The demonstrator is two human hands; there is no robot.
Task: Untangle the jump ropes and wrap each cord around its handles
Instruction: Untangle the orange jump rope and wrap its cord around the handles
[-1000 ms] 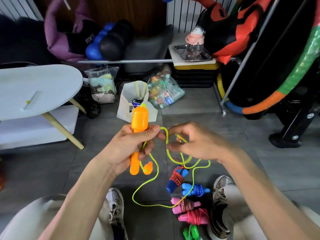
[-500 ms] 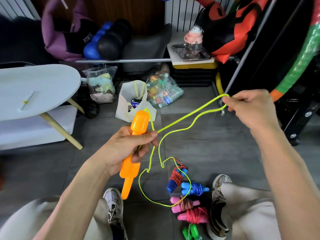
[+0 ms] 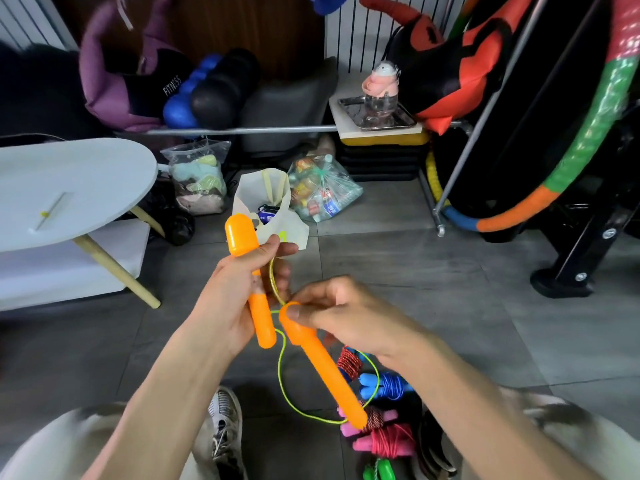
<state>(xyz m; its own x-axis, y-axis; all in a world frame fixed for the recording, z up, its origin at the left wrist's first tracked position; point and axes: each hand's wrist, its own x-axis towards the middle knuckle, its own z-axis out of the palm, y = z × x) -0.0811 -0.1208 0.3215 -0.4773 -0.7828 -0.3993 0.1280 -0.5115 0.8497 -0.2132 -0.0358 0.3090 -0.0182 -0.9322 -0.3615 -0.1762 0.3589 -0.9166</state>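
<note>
My left hand [image 3: 230, 299] grips one orange handle [image 3: 242, 240] of a jump rope, its fat end pointing up. Close beside it, my right hand [image 3: 349, 317] pinches the head of the second orange handle [image 3: 325, 372], which slants down to the right. The thin yellow-green cord [image 3: 282, 372] runs from between the two hands and hangs in a loose loop toward the floor. Below my right hand lie wrapped ropes: a blue one with red cord [image 3: 349, 363], a blue one [image 3: 384, 386], two pink ones [image 3: 384, 441] and a green one [image 3: 379, 474].
A white low table [image 3: 69, 188] stands at the left. A white tote bag [image 3: 273, 209] and clear plastic bags [image 3: 322, 192] sit on the grey tiled floor ahead. A metal rack bar [image 3: 242, 130] and a multicoloured hoop [image 3: 540, 199] fill the back and right. My shoes [image 3: 225, 424] frame the ropes.
My right hand came back from the upper right, where it held the stretched cord, and now pinches the second orange handle next to my left hand. The cord's loop hangs slack.
</note>
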